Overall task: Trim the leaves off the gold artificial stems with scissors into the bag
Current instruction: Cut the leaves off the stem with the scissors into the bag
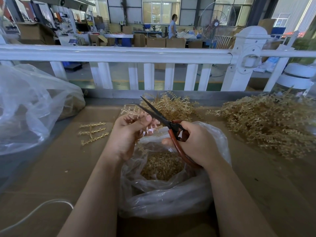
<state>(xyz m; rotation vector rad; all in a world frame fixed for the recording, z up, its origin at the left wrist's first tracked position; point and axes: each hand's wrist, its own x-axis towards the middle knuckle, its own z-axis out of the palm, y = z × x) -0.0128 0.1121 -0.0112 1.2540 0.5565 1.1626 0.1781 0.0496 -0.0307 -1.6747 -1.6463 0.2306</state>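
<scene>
On the far left of the cardboard-covered table [51,168] I see a large clear sack [30,106], then a few trimmed gold pieces [93,133]. My left hand [127,134] pinches a gold stem [131,112] over the open bag [164,190], which holds cut leaves [160,165]. My right hand [193,142] grips the red-handled scissors [160,117], blades slightly parted beside the stem. Further right lies a heap of untrimmed stems [266,124].
</scene>
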